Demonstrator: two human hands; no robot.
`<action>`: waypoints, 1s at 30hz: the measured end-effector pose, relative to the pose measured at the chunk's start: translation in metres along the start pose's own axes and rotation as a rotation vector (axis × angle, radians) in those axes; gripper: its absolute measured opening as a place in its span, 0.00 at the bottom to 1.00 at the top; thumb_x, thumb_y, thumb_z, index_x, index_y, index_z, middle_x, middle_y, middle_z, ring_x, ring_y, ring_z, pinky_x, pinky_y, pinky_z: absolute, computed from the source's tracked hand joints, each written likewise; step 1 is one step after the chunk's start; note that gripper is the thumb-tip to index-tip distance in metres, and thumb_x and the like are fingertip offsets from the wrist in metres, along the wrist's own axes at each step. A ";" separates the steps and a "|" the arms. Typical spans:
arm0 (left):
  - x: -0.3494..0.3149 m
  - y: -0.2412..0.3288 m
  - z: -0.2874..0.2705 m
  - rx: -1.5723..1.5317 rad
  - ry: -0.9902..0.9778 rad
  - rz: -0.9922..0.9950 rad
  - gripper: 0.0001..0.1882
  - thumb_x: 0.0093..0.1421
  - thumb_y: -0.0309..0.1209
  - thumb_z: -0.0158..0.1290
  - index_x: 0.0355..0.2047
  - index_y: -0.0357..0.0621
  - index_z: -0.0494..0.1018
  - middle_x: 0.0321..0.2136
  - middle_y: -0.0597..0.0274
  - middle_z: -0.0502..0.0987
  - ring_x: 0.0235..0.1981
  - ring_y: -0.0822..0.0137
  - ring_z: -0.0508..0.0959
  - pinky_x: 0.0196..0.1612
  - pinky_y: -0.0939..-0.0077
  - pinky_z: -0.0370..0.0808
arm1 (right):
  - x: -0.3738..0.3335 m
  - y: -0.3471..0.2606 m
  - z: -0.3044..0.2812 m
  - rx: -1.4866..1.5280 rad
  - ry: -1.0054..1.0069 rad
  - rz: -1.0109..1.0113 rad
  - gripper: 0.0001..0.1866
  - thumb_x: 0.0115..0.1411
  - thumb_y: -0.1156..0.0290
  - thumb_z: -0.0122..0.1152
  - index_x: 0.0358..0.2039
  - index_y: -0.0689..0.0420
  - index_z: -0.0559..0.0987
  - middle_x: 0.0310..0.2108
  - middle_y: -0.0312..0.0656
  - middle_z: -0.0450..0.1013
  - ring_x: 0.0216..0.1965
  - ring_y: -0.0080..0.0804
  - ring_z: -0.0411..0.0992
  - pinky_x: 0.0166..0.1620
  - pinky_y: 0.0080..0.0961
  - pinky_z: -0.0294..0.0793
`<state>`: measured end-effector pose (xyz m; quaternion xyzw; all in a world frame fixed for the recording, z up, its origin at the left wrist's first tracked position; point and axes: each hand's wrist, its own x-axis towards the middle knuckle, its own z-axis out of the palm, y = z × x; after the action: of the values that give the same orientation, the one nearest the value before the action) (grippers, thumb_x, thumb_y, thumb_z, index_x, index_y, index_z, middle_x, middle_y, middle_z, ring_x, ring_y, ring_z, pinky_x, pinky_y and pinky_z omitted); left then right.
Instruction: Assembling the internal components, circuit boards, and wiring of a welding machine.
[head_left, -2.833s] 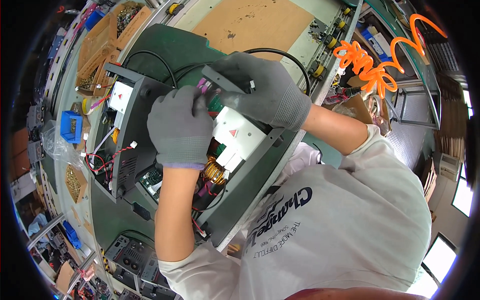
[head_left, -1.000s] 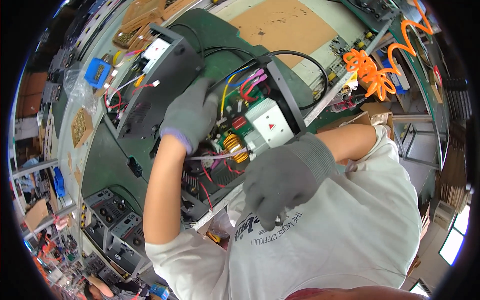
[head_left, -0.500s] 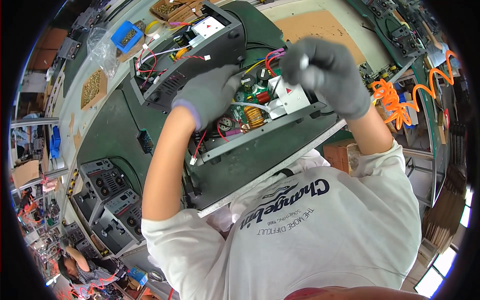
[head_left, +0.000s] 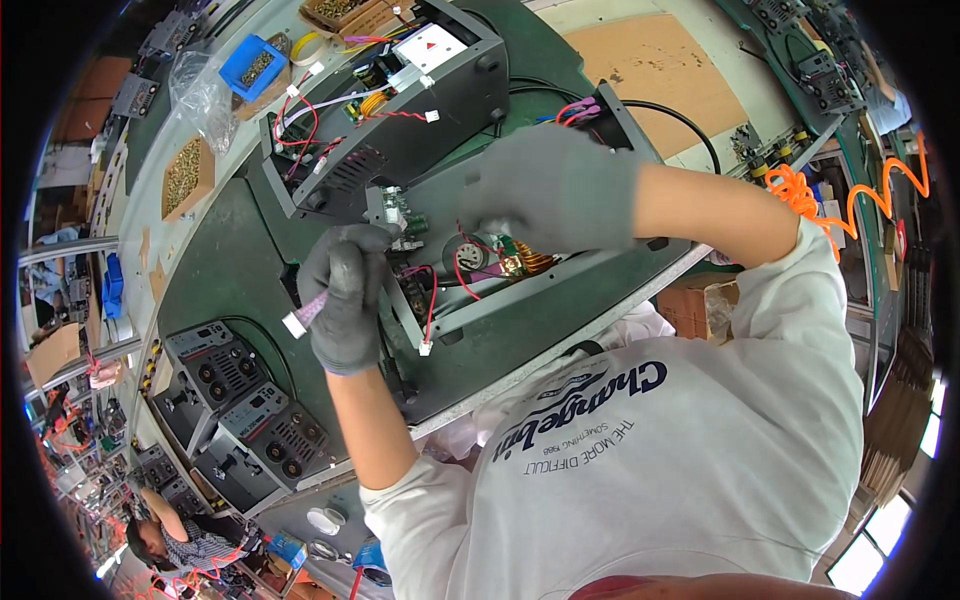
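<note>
An open grey metal chassis [head_left: 560,290] lies before me, with a copper-wound coil [head_left: 530,260], a round fan-like part [head_left: 468,257] and red wires inside. My left hand [head_left: 345,285], in a grey glove, is closed at the chassis's left end. A short purple piece with a white end [head_left: 303,317] sticks out of that fist. Just beyond its fingertips stands a small circuit board [head_left: 403,215]; whether they touch I cannot tell. My right hand [head_left: 560,190], also gloved, reaches across the chassis, hiding much of its inside. Motion smears its fingers.
A second open grey housing [head_left: 400,120] stands behind the chassis. Beyond are a blue bin [head_left: 252,68] and a cardboard tray of small fasteners [head_left: 185,178]. Finished-looking units [head_left: 245,400] sit at the left. A coiled orange hose [head_left: 795,190] hangs at the right.
My left hand has drawn back toward me and left from the chassis, with the purple piece now showing in it. My right hand has swept left and lower over the chassis.
</note>
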<state>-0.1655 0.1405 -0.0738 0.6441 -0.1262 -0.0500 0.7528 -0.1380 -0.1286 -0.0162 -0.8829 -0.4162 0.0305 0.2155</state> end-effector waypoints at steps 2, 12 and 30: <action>-0.002 -0.003 0.007 0.034 0.001 0.066 0.28 0.68 0.53 0.52 0.37 0.34 0.76 0.15 0.76 0.57 0.18 0.81 0.54 0.26 0.80 0.53 | 0.027 -0.001 0.009 -0.242 -0.510 0.131 0.13 0.58 0.68 0.61 0.44 0.50 0.82 0.41 0.43 0.78 0.43 0.46 0.77 0.40 0.42 0.78; -0.008 -0.010 0.017 0.151 0.120 0.058 0.31 0.64 0.56 0.56 0.39 0.33 0.79 0.24 0.68 0.74 0.20 0.79 0.62 0.29 0.78 0.57 | 0.055 0.026 0.060 -0.247 -0.443 -0.059 0.15 0.54 0.68 0.64 0.44 0.53 0.83 0.39 0.52 0.80 0.42 0.49 0.80 0.43 0.42 0.80; 0.000 -0.002 0.041 0.366 0.234 0.087 0.19 0.68 0.35 0.51 0.52 0.33 0.75 0.31 0.62 0.78 0.28 0.77 0.72 0.32 0.83 0.66 | 0.032 0.032 0.026 -0.310 -0.160 -0.199 0.06 0.57 0.69 0.61 0.34 0.49 0.84 0.35 0.36 0.80 0.45 0.40 0.78 0.45 0.36 0.78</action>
<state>-0.1758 0.1011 -0.0700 0.7653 -0.0726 0.0814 0.6344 -0.1003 -0.1138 -0.0484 -0.8547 -0.5169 0.0145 0.0454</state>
